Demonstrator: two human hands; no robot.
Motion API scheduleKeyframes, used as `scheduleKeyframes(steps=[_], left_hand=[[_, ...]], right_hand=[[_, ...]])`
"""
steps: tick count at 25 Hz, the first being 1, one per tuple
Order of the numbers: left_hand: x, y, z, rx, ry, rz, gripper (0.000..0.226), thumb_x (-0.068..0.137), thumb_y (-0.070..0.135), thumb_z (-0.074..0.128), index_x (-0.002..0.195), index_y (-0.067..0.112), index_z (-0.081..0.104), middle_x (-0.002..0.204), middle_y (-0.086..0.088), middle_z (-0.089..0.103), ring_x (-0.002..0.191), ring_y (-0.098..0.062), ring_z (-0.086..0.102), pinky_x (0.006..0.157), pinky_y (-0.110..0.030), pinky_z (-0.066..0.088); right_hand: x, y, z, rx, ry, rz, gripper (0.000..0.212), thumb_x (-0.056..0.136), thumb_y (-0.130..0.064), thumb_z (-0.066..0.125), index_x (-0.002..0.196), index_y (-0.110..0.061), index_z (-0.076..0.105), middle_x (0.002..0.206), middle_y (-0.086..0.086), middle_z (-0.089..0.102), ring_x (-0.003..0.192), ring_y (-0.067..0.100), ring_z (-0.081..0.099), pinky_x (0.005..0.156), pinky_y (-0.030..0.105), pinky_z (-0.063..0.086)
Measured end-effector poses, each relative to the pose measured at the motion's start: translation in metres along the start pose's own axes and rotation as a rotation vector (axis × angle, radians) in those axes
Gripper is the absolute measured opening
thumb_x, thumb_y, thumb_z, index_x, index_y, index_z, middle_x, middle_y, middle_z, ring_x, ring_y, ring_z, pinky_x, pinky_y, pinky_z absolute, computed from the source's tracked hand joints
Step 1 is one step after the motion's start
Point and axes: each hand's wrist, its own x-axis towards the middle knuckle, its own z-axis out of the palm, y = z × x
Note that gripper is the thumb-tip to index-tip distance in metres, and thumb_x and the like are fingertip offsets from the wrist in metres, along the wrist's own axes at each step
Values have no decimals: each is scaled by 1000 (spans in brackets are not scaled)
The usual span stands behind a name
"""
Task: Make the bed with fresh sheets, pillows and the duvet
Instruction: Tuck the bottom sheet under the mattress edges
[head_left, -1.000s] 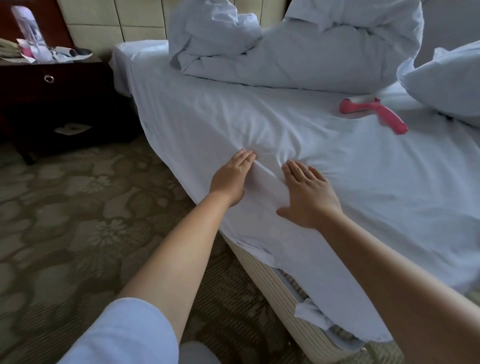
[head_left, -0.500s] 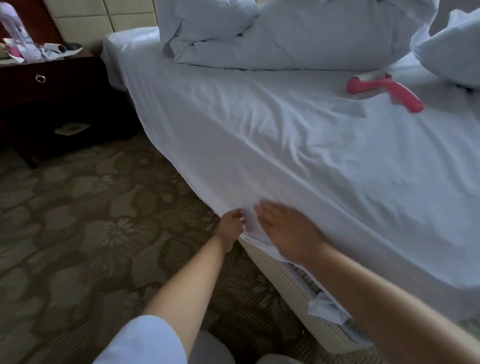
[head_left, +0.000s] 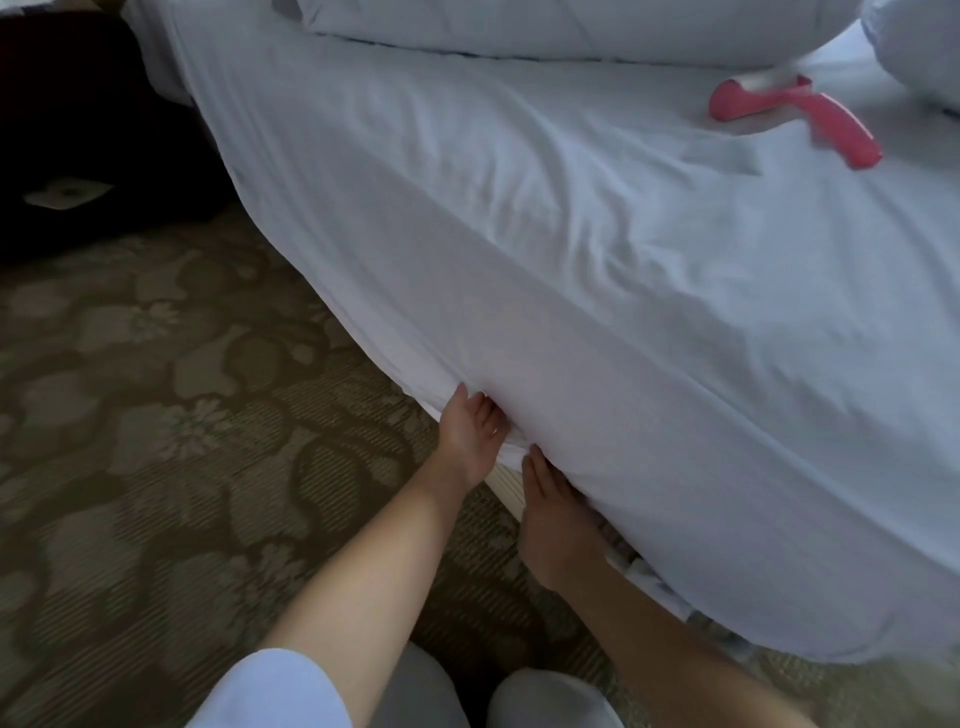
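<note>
A white sheet (head_left: 571, 234) covers the mattress and hangs down its near side. At the lower edge of that side my left hand (head_left: 470, 436) is turned palm up, its fingers curled round the sheet's hem. Just to the right, my right hand (head_left: 556, 519) lies flat against the hanging sheet, thumb straight, its fingertips hidden under the fabric where mattress meets bed base (head_left: 506, 488). A bundled white duvet (head_left: 519, 26) lies across the head of the bed. Part of a white pillow (head_left: 919, 47) shows at the top right.
A pink lint roller (head_left: 800, 114) lies on the sheet at the upper right. A dark wooden nightstand (head_left: 78, 130) stands left of the bed's head. Patterned carpet (head_left: 156, 415) fills the left side, and my knees (head_left: 545, 696) are at the bottom.
Both hands slid from the top of the mattress down over its side to the lower edge. The view dropped lower and closer, and the sheet's side now hangs smoother.
</note>
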Motion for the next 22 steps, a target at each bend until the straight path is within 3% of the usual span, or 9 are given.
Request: scheduleKeyframes(steps=[5,7,9,11,13,15,17,20,22], left_hand=[[3,14,-3,208,43,26,50,102,36,36,139,2,41,128,-12,56,116,-24,55,101,-34,43],[5,18,-15,381,255,140,26,99,20,47,113,3,60,104,-10,63,91,-20,60,86,-30,50],[8,18,-34,460,442,167,17,94,10,49,92,4,65,100,-13,64,85,-23,60,81,-33,52],[4,10,-47,435,438,52,20,94,7,46,80,9,60,84,-11,58,69,-20,55,69,-29,52],[-3,1,-45,273,292,-39,20,96,7,45,94,7,64,74,-5,49,56,-14,48,71,-25,54],[-2,1,-35,161,211,-3,29,97,8,46,123,1,57,84,-7,54,70,-16,54,92,-30,51],[5,8,-27,144,185,80,33,97,6,48,129,1,51,97,-10,60,85,-19,58,84,-30,52],[12,24,-22,285,215,134,37,92,-5,52,129,1,50,101,-11,61,86,-18,58,78,-27,53],[12,31,-24,355,224,143,45,90,-8,54,133,-1,45,114,-16,62,93,-19,59,82,-27,51]], right_hand=[[15,-4,3,37,42,57,84,51,-19,83,127,7,55,123,21,62,105,31,65,85,41,53],[-2,-10,8,5,78,12,71,61,-21,76,125,6,57,128,20,59,111,32,62,90,44,49],[-7,-14,14,-1,110,9,62,70,-21,62,126,6,57,131,20,56,115,32,59,94,46,45],[4,-9,12,25,82,38,64,68,-23,60,125,6,57,129,21,57,112,32,61,92,46,48],[18,-2,2,68,77,27,67,75,-22,59,134,7,48,138,22,49,122,33,54,99,44,43],[32,-3,-6,99,-8,13,73,91,-27,52,149,1,19,155,17,21,142,28,26,115,37,21],[51,-10,-16,184,-154,70,79,95,-34,47,153,-8,1,160,7,5,146,23,9,118,34,12],[73,-23,-20,192,-224,128,83,93,-32,48,152,-11,-6,160,4,0,146,23,7,118,36,15],[68,-24,-14,118,-127,78,85,88,-24,55,152,-4,4,159,11,8,145,25,15,118,37,18]])
